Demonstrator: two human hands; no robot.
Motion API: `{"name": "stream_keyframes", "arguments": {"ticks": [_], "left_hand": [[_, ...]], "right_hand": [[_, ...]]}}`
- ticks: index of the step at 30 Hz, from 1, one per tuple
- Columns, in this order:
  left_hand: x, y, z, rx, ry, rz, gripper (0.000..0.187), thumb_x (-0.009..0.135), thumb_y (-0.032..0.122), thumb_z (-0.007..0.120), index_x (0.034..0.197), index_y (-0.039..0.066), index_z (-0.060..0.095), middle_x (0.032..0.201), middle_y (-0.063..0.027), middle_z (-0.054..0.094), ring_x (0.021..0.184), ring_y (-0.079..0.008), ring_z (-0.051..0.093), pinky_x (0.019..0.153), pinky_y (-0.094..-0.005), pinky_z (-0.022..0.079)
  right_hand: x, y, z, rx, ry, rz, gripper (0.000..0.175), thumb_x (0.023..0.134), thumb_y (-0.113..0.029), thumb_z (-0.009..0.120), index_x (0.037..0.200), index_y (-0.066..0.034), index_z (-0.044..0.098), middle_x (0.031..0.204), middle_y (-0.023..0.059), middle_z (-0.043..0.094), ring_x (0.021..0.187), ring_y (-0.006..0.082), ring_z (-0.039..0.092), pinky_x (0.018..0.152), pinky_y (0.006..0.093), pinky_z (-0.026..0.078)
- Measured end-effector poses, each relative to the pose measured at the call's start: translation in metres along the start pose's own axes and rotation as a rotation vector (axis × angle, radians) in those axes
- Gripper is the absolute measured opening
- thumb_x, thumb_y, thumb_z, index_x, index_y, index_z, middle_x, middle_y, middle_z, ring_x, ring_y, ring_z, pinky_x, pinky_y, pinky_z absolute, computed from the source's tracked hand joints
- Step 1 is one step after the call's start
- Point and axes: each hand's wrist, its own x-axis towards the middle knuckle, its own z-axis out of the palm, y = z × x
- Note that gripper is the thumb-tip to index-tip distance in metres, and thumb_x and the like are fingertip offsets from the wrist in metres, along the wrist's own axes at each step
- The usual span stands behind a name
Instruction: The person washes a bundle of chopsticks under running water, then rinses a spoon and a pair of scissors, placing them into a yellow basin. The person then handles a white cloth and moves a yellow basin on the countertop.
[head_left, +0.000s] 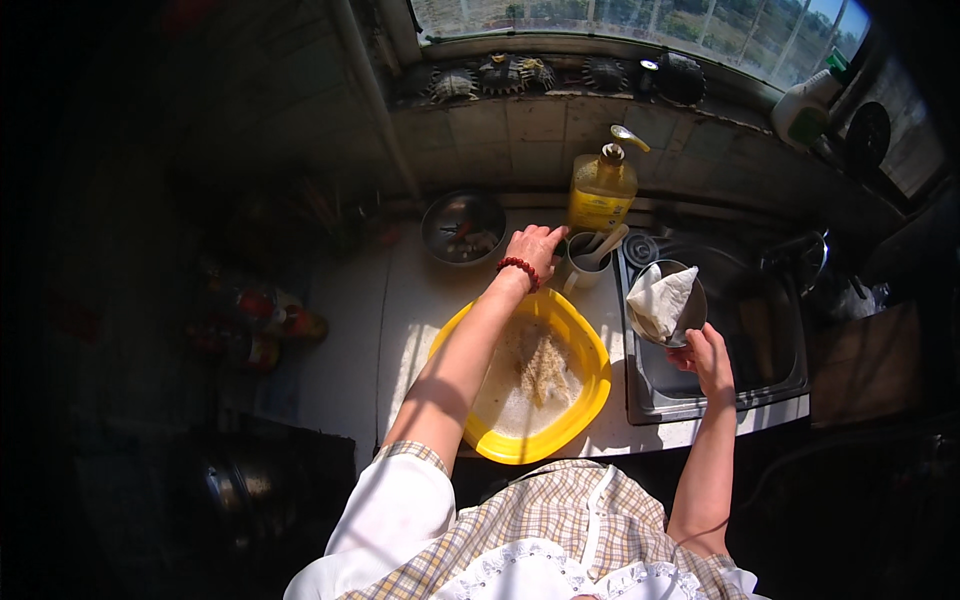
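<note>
My right hand (703, 358) grips the lower rim of a small metal bowl (697, 304) over the left part of the sink. A crumpled white cloth or sheet (663, 298) lies in this bowl and rises above its rim. My left hand (534, 249), with a red bead bracelet at the wrist, reaches across the yellow plastic basin (596, 390) to just left of a white mug (587, 271) holding pale-handled utensils. Something dark shows by its fingertips; whether the hand holds it is hidden. The basin contains cloudy, foamy water and a light-brown soaked cloth (546, 367).
A yellow pump bottle (602, 195) stands behind the mug. Left of it sits a dark metal bowl (463, 226) with small food pieces. The steel sink (757, 352) is at right, bottles (259, 315) at left. Turtle-like shells (502, 73) and a spray bottle (806, 109) line the windowsill.
</note>
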Motion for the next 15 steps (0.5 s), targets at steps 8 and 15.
{"name": "stream_keyframes", "arguments": {"ticks": [8,15], "left_hand": [[-0.057,-0.128,-0.026,-0.407,0.136,-1.218,0.048,0.090,0.029,0.052,0.128,0.000,0.046,0.120,-0.0225,0.055,0.087,-0.0332,0.065,0.072,-0.0423,0.054],[-0.063,-0.161,-0.009,-0.726,-0.073,-1.219,0.037,0.095,0.013,0.030,0.096,-0.004,0.063,0.070,-0.0110,0.070,0.040,-0.0127,0.056,0.035,-0.0237,0.040]], "right_hand": [[-0.002,-0.017,0.006,0.027,-0.047,0.012,0.020,0.094,-0.018,0.046,0.103,-0.0022,0.053,0.078,0.0099,0.067,0.059,0.0147,0.065,0.047,0.0222,0.047],[0.009,-0.036,0.043,-0.039,-0.124,0.049,0.019,0.095,-0.016,0.046,0.104,-0.0005,0.052,0.076,0.0095,0.067,0.056,0.0134,0.064,0.046,0.0216,0.047]]}}
